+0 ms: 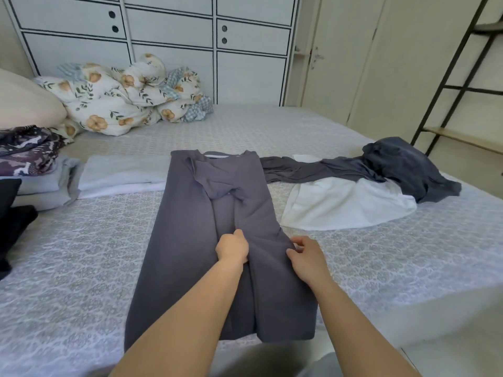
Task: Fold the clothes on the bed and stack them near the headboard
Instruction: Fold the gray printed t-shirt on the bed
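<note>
A grey shirt [187,240] lies flat on the bed [81,268], collar away from me, both sides folded in toward the middle. My left hand [232,247] rests on the centre of the shirt with its fingers curled down into the cloth. My right hand [307,258] pinches the folded right edge of the shirt. A white garment [345,205] and a dark blue-grey garment [394,164] lie unfolded to the right. A folded light blue garment [122,172] lies to the left of the shirt. Further left, a stack of folded clothes [30,170] has a purple patterned piece on top.
A floral quilt [122,96] is bunched at the back left beside a cream pillow [24,102]. Dark clothing [11,213] lies at the left edge. White cabinets [163,36] stand behind the bed; a black metal rack [457,91] stands at the right.
</note>
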